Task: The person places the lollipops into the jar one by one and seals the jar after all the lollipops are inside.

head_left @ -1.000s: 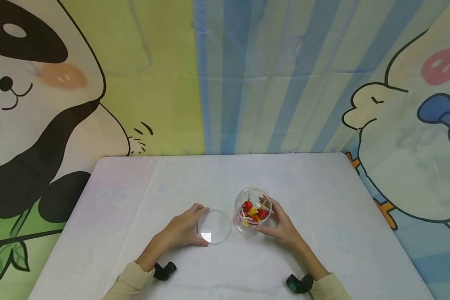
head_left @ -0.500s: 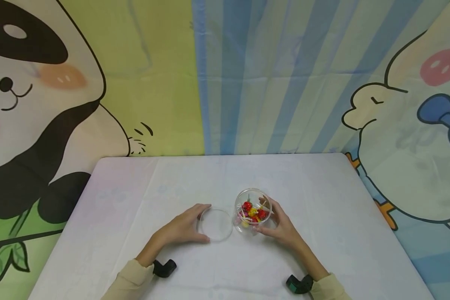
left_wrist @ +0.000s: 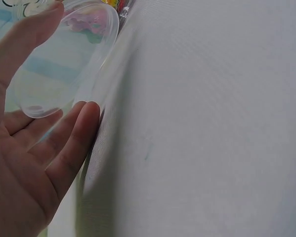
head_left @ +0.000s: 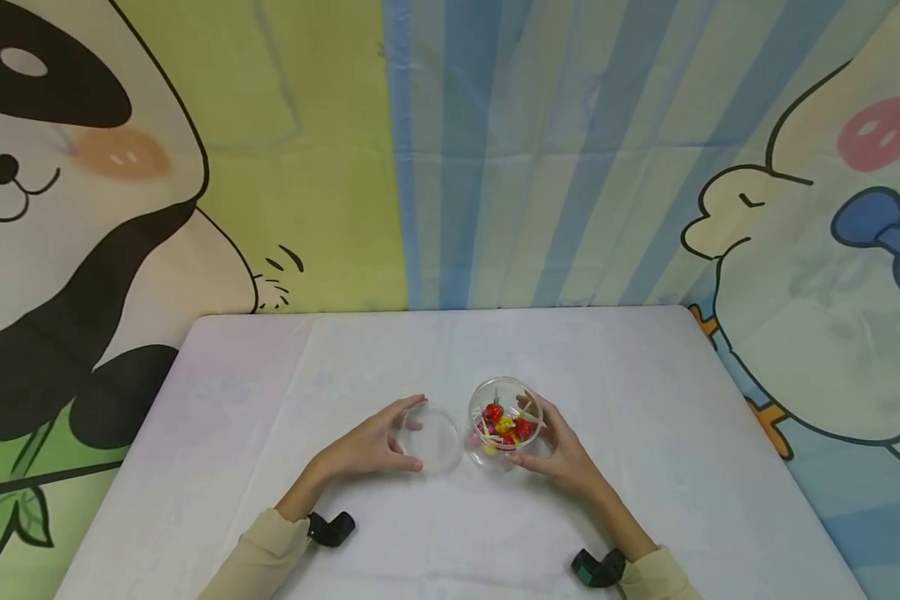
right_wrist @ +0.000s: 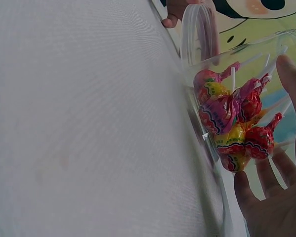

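A round clear lid (head_left: 438, 440) is held by my left hand (head_left: 367, 442). In the left wrist view, the thumb (left_wrist: 26, 34) lies across the lid's face and some fingers are behind its lower rim. To its right, my right hand (head_left: 558, 442) grips the side of an uncovered clear plastic jar (head_left: 476, 454). Several lollipops (right_wrist: 234, 113) in red, yellow and pink wrappers lie inside, with white sticks pointing various ways. The right wrist view has the lid tilted on edge close beside the jar's mouth. The jar hides part of the right hand's far fingers in the head view.
Both hands are over a white-covered table (head_left: 330, 358). Behind it hangs a cloth backdrop (head_left: 495, 150) with cartoon animals and stripes. Black wrist devices (head_left: 332, 529) sit near the beige sleeves.
My left hand and the lid have moved slightly away from me, and the lid's tilt has changed. The fingers have spread a little. My right hand and the jar have stayed put.
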A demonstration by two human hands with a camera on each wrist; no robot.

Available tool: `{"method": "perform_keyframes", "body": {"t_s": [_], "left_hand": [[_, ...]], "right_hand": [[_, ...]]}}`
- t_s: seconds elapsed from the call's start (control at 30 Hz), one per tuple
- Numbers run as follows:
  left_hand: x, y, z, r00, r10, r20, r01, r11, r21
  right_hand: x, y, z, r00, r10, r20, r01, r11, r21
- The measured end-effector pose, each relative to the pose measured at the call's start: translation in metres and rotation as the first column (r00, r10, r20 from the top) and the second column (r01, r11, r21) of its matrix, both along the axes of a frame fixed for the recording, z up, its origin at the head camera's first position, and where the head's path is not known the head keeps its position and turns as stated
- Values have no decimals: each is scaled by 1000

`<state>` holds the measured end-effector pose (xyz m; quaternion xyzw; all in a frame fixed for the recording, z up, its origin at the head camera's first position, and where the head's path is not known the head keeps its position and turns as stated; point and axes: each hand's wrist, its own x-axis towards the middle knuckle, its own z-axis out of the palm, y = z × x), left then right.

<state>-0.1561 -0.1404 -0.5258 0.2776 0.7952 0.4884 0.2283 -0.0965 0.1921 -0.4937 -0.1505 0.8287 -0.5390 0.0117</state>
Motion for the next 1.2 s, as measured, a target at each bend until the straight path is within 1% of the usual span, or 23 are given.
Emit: {"method": "perform_keyframes", "body": {"t_s": [0.13,0.23,0.3,0.47,0.53,0.57,0.6,0.67,0.73,0.77,0.83,0.9,0.93,0.97,1.0,1.07,1.1,1.17,1.2], "left_hand": [[-2,4,-2,1000,20,-6,-20,998,64],[-5,10,-2,999,38,-33,-34,993,113],[-7,14,-1,997,43,-56,-35,989,142],[-12,24,2,992,53,-117,-34,986,164],[-13,26,3,990,64,-126,-40,982,185],[-14,27,5,989,70,-130,-43,979,199],[-14,28,7,989,78,-127,-49,975,219],[-15,31,12,991,87,-100,-58,962,266],[-16,34,19,995,83,-63,-57,942,331],[-16,37,22,996,75,-49,-52,929,367],[-17,41,28,997,65,-33,-45,904,426],[-18,46,33,997,64,-47,-34,881,472],[-18,48,35,995,73,-63,-34,879,476],[-19,50,38,993,83,-82,-34,879,476],[-19,52,42,990,98,-101,-40,883,467],[-19,57,50,980,113,-162,-31,896,443],[-19,60,54,973,120,-198,-25,906,423],[-19,65,63,950,121,-289,-5,928,374],[-19,68,67,935,117,-336,7,938,346]], "right_hand": [[-1,0,0,1000,4,2,-4,1000,1],[-2,1,-2,1000,8,-6,-8,1000,0],[-4,2,-9,1000,5,-10,-5,1000,-5],[-8,7,-30,1000,-11,-16,11,1000,-4],[-8,7,-32,1000,-12,-22,12,1000,-3],[-7,7,-30,1000,-13,-21,13,1000,0],[-6,5,-25,1000,-14,-19,14,1000,4],[-3,3,-14,1000,-14,-13,14,1000,8],[-1,1,-5,1000,-14,-10,15,1000,16],[0,1,-4,1000,-16,-5,17,1000,20],[-3,4,-11,1000,-17,-8,17,1000,20],[-6,7,-22,1000,-19,-10,19,1000,12],[-7,8,-26,1000,-19,-10,20,1000,8],[-8,9,-31,1000,-21,-11,21,1000,4],[-8,10,-32,1000,-20,-15,20,1000,0],[-9,10,-33,1000,-17,-21,17,1000,-6],[-8,10,-33,1000,-15,-23,15,1000,-8],[-8,10,-33,999,-10,-34,9,1000,-10],[-8,10,-33,999,-7,-39,7,1000,-11]]}}
